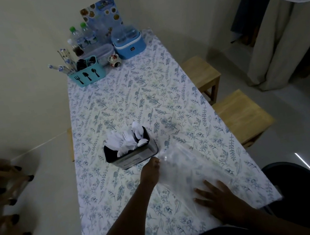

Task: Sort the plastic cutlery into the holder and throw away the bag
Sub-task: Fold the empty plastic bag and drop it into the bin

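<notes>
A black holder (134,157) stands mid-table, with white plastic cutlery (128,139) sticking out of its top. A clear plastic bag (190,164) lies flat on the tablecloth to the right of the holder. My left hand (151,171) reaches forward and pinches the bag's far left corner, just in front of the holder. My right hand (218,200) lies flat, fingers spread, pressing on the bag's near end.
At the far end of the table (128,105) stand a teal cutlery caddy (87,74), water bottles (82,36), a blue appliance (129,44) and a menu card. Wooden stools (243,115) stand right and left. A dark round bin (302,191) sits at the near right.
</notes>
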### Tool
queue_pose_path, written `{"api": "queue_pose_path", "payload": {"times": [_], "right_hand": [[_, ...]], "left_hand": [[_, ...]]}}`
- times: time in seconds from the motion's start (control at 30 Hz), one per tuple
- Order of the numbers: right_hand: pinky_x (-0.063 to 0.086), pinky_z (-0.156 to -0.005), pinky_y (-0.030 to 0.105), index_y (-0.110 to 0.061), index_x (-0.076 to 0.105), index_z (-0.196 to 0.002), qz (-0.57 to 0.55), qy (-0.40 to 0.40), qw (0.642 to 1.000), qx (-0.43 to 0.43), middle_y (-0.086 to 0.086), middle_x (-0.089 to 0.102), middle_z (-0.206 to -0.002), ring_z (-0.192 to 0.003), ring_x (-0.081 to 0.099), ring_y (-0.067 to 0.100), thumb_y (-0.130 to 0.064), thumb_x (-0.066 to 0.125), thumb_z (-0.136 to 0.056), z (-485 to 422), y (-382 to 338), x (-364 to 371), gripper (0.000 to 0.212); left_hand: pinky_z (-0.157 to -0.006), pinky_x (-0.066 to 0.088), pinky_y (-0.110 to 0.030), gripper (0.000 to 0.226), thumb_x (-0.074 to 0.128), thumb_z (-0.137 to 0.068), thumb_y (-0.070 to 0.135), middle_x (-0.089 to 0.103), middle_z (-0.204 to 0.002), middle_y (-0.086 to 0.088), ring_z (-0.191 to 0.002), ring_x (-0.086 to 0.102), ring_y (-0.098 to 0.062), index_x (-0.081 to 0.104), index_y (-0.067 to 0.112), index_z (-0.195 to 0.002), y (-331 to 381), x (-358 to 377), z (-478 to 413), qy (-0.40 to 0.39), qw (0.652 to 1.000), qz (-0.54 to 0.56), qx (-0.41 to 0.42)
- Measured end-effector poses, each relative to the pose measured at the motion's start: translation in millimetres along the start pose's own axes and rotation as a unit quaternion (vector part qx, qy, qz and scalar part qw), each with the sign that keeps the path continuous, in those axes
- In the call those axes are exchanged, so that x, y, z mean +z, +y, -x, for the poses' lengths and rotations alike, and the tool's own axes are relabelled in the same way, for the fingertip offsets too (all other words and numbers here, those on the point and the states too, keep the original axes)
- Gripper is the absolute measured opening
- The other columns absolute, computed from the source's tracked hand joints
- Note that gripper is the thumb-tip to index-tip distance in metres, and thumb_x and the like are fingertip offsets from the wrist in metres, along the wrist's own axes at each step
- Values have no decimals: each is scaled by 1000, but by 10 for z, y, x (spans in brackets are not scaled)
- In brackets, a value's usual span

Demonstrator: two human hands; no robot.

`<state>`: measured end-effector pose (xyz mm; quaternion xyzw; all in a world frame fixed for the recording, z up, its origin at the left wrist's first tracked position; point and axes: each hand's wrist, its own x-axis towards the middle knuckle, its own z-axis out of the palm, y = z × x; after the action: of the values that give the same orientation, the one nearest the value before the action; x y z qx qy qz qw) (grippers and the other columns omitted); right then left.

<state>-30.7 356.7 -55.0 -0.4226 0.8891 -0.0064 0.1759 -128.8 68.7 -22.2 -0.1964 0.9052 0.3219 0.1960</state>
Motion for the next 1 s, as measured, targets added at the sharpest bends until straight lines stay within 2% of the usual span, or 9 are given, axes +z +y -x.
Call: {"api": "queue_pose_path", "payload": {"times": [0.17, 0.27, 0.37, 0.47, 0.6, 0.7, 0.83, 0.93, 1.0], "right_hand": [[30, -96, 61, -47, 24, -143, -11, -33, 999, -20, -4, 5, -160, -141, 16, 38, -64, 42, -81, -36, -22, -3, 67], [32, -95, 62, -49, 30, -140, -21, -44, 999, 3, -5, 26, -156, -139, 21, 36, -76, 29, -81, -41, -21, 10, 65], [24, -103, 65, -50, 29, -140, -13, -41, 999, -4, -5, 30, -154, -139, 17, 36, -79, 20, -82, -22, -44, 7, 66], [0, -107, 55, -52, 34, -137, -40, -44, 998, -6, -10, 24, -155, -142, 9, 32, -78, 18, -84, -9, -69, -27, 62], [7, -109, 49, -51, 45, -126, -136, 5, 990, 32, -21, 35, -148, -141, 24, 21, -64, 22, -93, -34, -114, -90, 43], [48, -95, 39, -43, 59, -112, -208, 139, 967, 57, -15, 55, -132, -125, 45, 8, -42, 51, -86, -99, -81, -123, 27], [53, -91, 35, -23, 66, -113, -256, 243, 914, 202, 7, 57, -128, -116, 54, 16, -13, 70, -74, -187, 49, -216, 41], [51, -87, 45, -14, 57, -126, -187, 189, 908, 323, 14, 52, -132, -118, 52, 31, -16, 74, -72, -253, 184, -419, 57], [47, -88, 45, -13, 50, -131, -175, 152, 896, 379, 14, 50, -131, -117, 49, 33, -24, 68, -78, -285, 256, -490, 58]], "left_hand": [[-79, 45, -33, 18, 47, -94, 13, 61, -106, -12, -100, 59, -29, 56, 9, -109, 37, 113, 130, 106, 994, 25, 29], [-98, 46, -40, 33, 52, -93, 30, 52, -132, -6, -121, 49, -25, 55, 21, -124, -33, 213, 267, 170, 963, -136, 161], [-114, 29, -49, 54, 40, -92, 53, 34, -154, -3, -142, 30, -27, 41, 31, -141, -58, 310, 404, 71, 938, -240, 239], [-119, 5, -52, 75, 28, -91, 67, -5, -163, -1, -149, -6, -29, 3, 34, -153, -135, 389, 445, -18, 936, -287, 205], [-117, 2, -54, 79, 24, -89, 72, -18, -161, -1, -148, -16, -32, -10, 36, -151, -155, 415, 434, -35, 933, -303, 190], [-117, 4, -56, 77, 27, -91, 69, -15, -162, -3, -148, -13, -33, -5, 34, -152, -103, 397, 441, -35, 937, -296, 184], [-118, 20, -49, 69, 44, -93, 54, 7, -162, -5, -149, 5, -29, 20, 26, -152, -58, 379, 608, 82, 969, -197, 124], [-108, 37, -40, 67, 64, -88, 33, 26, -151, -11, -138, 28, -31, 33, 14, -144, -12, 423, 824, 164, 986, -14, 23], [-102, 42, -39, 73, 70, -84, 27, 35, -141, -15, -127, 41, -32, 31, 9, -143, 0, 449, 928, 156, 985, 67, -37]]}}
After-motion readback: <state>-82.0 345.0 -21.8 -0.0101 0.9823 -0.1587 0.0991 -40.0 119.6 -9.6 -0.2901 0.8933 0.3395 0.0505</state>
